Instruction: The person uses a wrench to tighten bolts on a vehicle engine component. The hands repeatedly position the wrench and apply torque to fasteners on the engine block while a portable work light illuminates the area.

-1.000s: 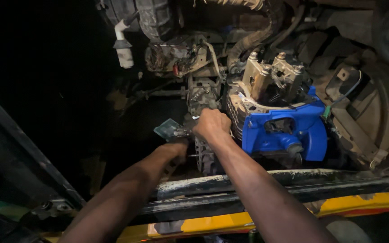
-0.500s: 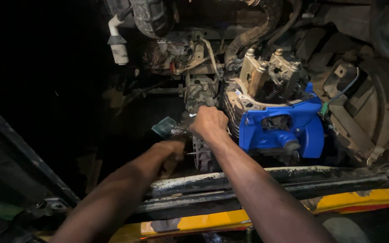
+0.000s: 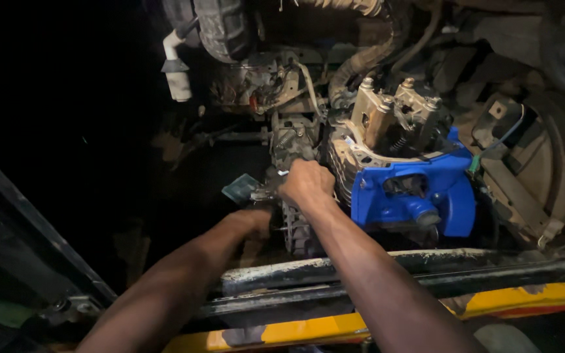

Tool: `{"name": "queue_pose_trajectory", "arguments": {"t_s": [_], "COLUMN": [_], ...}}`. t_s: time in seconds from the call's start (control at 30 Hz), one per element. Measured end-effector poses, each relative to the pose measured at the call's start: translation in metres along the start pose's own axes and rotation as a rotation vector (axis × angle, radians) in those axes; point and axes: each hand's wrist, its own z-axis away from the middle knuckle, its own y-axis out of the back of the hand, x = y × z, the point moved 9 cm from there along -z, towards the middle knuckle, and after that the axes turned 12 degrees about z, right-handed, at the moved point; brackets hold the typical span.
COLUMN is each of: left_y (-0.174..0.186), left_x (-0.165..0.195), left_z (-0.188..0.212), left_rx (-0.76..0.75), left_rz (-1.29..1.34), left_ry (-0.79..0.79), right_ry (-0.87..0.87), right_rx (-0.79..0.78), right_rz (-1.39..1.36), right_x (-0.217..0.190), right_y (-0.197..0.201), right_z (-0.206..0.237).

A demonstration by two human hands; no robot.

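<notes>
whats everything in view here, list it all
blue engine cover: one, blue, right of centre, below the metal block
cylinder head: one, tan metal with studs and springs, top centre
corrugated hose: one, grey-brown, top centre
white fitting: one, white, upper left
yellow frame rail: one, yellow and worn, bottom edge
small tool: one, dull metal, left of the right hand
left hand: low, blurred, under the tool
right hand: fisted at the tool, centre
</notes>
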Motion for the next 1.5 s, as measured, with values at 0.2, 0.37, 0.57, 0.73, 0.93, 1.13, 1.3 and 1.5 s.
{"name": "queue_pose_trajectory", "arguments": {"t_s": [0.2, 0.37, 0.57, 0.73, 0.93, 1.13, 1.3, 1.5], "left_y": [0.013, 0.012, 0.008, 0.005, 0.011, -0.003, 0.017, 0.020], "left_x": [0.026, 0.043, 0.032, 0.014, 0.024, 0.020, 0.024, -0.006], "left_z": [0.008, 0.021, 0.009, 0.006, 0.011, 0.008, 0.012, 0.008], "left_rx": [0.140, 0.143, 0.174, 0.035, 0.280, 0.250, 0.299, 0.052], "left_rz": [-0.249, -0.470, -0.285, -0.110, -0.335, -0.384, -0.212, 0.131], "left_ry": [-0.051, -0.036, -0.165, -0.067, -0.116, -0.025, -0.088, 0.030], "right_ry": [-0.003, -0.004, 0.010, 0.020, 0.018, 0.001, 0.051, 0.327], "right_rx": [-0.026, -0.026, -0.005, 0.000, -0.002, -0.060, 0.019, 0.157], "right_rz": [0.010, 0.016, 0.007, 0.012, 0.023, 0.015, -0.156, -0.339], "right_x": [-0.001, 0.000, 0.000, 0.000, 0.001, -0.002, -0.003, -0.036], "right_y": [-0.001, 0.002, 0.003, 0.000, -0.004, 0.003, 0.026, 0.060], "right_z": [0.001, 0.006, 0.007, 0.004, -0.001, 0.004, 0.013, 0.007]}}
